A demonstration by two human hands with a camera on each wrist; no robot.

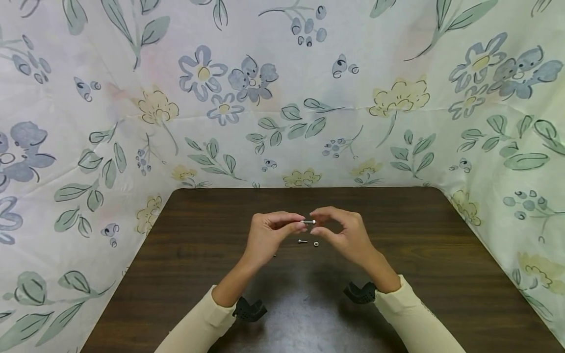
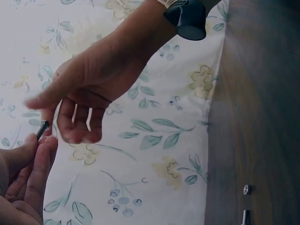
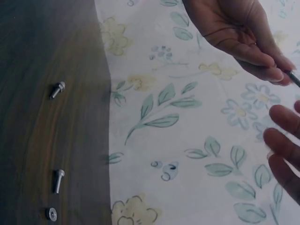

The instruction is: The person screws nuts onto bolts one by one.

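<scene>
My left hand (image 1: 270, 235) pinches a small metal bolt (image 1: 308, 222) between thumb and fingertips, over the table. The bolt lies nearly level in the head view, its thicker end pointing right. In the left wrist view that end (image 2: 44, 123) looks like a head or a nut; I cannot tell which. My right hand (image 1: 346, 233) is beside it, thumb and index finger spread on either side of the thick end with a gap. The left fingertips hide the bolt's other end.
On the dark wooden table (image 1: 212, 220) below the hands lie a short bolt (image 1: 302, 241) and a nut (image 1: 316, 244). Another bolt (image 3: 57, 90) lies apart from them. A floral cloth (image 1: 282, 147) hangs behind the table and at both sides.
</scene>
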